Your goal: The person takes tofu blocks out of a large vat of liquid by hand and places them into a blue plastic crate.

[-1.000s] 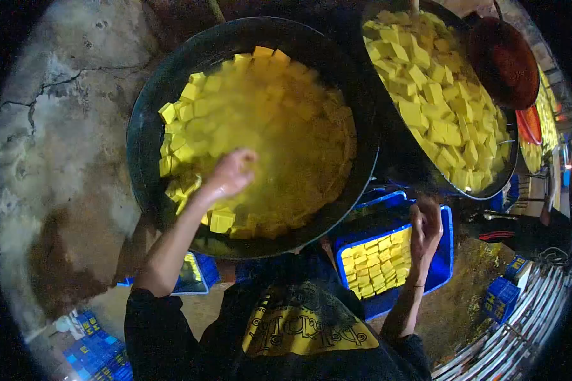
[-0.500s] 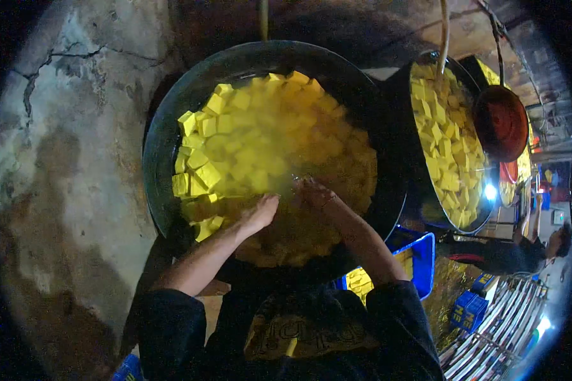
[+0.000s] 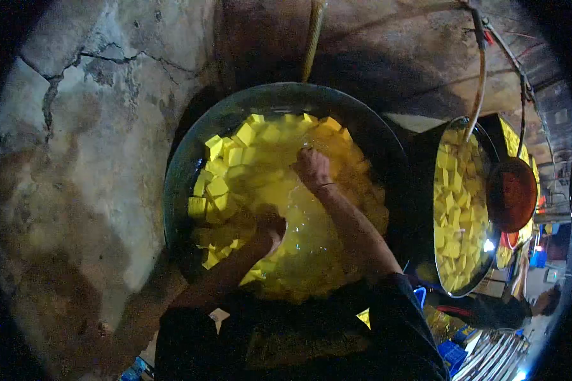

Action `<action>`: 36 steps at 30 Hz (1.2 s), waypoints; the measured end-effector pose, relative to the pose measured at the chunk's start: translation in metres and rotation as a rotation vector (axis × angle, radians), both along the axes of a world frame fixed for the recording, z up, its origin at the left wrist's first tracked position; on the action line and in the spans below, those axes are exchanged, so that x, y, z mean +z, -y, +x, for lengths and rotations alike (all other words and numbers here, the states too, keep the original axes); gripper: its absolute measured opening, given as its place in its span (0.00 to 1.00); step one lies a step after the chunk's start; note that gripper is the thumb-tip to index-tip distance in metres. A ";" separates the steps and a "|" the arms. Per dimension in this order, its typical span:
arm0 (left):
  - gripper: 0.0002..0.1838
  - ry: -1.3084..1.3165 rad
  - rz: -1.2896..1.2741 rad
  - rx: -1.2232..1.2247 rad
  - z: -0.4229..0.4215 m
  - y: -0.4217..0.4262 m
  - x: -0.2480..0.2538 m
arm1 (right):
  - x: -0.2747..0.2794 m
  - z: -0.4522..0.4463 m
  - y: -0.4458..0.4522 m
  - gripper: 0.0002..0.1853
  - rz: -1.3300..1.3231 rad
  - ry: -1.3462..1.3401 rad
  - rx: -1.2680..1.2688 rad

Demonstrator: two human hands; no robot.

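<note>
A large round dark pan holds cloudy yellow liquid with many yellow tofu blocks, heaped mostly along its left and far sides. Over the far middle of the liquid, my right hand is closed like a fist; whatever its fingers hold is hidden. Lower and to the left, my left hand is at the liquid's surface, in shade, with its fingers curled. I cannot make out anything inside it. Bright ripples show on the liquid between the two hands.
A second pan of yellow blocks stands to the right, with a reddish-brown round bowl beside it. A rope hangs behind my pan. A cracked wall is at left. Another person is at far right, near blue crates.
My right hand has moved away from me, toward the pan's far side. My left hand stays near the pan's lower middle, so the hands are farther apart. The view has shifted, and the liquid now ripples.
</note>
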State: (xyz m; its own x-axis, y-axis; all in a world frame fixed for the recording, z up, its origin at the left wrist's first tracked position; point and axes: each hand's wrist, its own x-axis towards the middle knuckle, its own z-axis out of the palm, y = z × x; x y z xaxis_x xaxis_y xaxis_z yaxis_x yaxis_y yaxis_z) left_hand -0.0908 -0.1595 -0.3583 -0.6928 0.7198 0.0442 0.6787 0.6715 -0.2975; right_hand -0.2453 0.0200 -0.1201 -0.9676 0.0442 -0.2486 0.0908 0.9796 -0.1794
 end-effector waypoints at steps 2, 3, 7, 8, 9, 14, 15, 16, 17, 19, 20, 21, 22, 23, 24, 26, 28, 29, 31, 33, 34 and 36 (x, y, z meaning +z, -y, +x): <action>0.12 0.733 0.609 0.129 -0.021 0.021 -0.008 | -0.040 -0.005 0.016 0.14 0.140 -0.168 0.020; 0.13 0.868 0.645 0.130 -0.033 0.026 0.008 | -0.066 -0.007 0.022 0.15 0.292 -0.323 0.007; 0.15 1.199 0.943 0.045 -0.071 0.026 0.109 | -0.111 -0.027 -0.021 0.15 0.148 -0.064 0.134; 0.16 1.529 1.331 0.055 -0.075 0.040 0.081 | -0.128 -0.031 -0.044 0.16 0.072 0.014 0.195; 0.17 1.695 1.531 0.052 -0.080 0.038 0.084 | -0.198 -0.038 -0.085 0.17 0.059 -0.013 0.299; 0.25 1.306 1.491 0.068 -0.101 0.003 0.160 | -0.053 0.041 -0.096 0.21 -1.978 0.220 0.085; 0.23 1.547 1.671 0.284 -0.103 -0.007 0.163 | -0.037 0.056 -0.092 0.23 -1.877 0.183 0.074; 0.21 1.731 1.898 0.546 -0.105 -0.016 0.167 | -0.019 0.071 -0.087 0.24 -1.776 0.151 0.063; 0.21 1.741 1.900 0.535 -0.105 -0.025 0.158 | -0.007 0.083 -0.081 0.26 -1.584 0.096 0.043; 0.23 1.632 2.043 0.749 -0.106 -0.041 0.167 | -0.004 0.098 -0.062 0.27 -1.727 -0.010 0.117; 0.22 1.590 2.316 1.043 -0.096 -0.055 0.196 | -0.016 0.102 -0.060 0.25 -1.824 0.080 0.016; 0.22 1.597 2.315 1.039 -0.095 -0.060 0.193 | -0.011 0.099 -0.052 0.22 -1.570 0.027 0.039; 0.21 1.636 2.345 1.002 -0.096 -0.065 0.185 | -0.003 0.096 -0.044 0.18 -1.315 -0.013 0.060; 0.20 1.674 2.374 0.964 -0.096 -0.069 0.177 | 0.004 0.099 -0.035 0.18 -1.311 -0.017 0.058; 0.19 1.628 2.241 1.149 -0.090 -0.069 0.201 | 0.008 0.101 -0.027 0.16 -1.259 -0.080 -0.089; 0.17 1.634 2.434 0.761 -0.089 -0.082 0.176 | 0.017 0.100 -0.018 0.15 -1.389 -0.096 -0.302; 0.12 1.805 2.847 0.586 -0.081 -0.091 0.193 | 0.034 0.096 -0.010 0.18 -1.142 -0.172 -0.204; 0.12 1.792 2.859 0.594 -0.075 -0.092 0.203 | 0.048 0.096 -0.001 0.20 -0.709 -0.275 -0.026; 0.09 1.875 2.983 0.633 -0.070 -0.091 0.217 | 0.023 0.091 0.007 0.24 -0.429 -0.466 0.094; 0.11 1.364 2.884 0.534 -0.067 -0.082 0.226 | 0.015 0.078 0.012 0.28 -0.148 -0.657 0.216; 0.13 1.444 2.946 0.980 -0.071 -0.064 0.277 | 0.027 0.063 0.012 0.29 -0.698 -0.275 0.020; 0.20 0.845 2.714 1.053 -0.091 -0.063 0.158 | 0.047 0.054 0.011 0.26 -1.075 -0.142 -0.010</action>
State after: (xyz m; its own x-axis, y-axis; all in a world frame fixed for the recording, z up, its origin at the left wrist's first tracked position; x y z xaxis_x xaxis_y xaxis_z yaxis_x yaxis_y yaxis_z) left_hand -0.1818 -0.0966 -0.2004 -0.7785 -0.2984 -0.5522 -0.1249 -0.7885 0.6022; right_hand -0.1913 0.0092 -0.0728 -0.9915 -0.1215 -0.0474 0.0085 0.3027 -0.9530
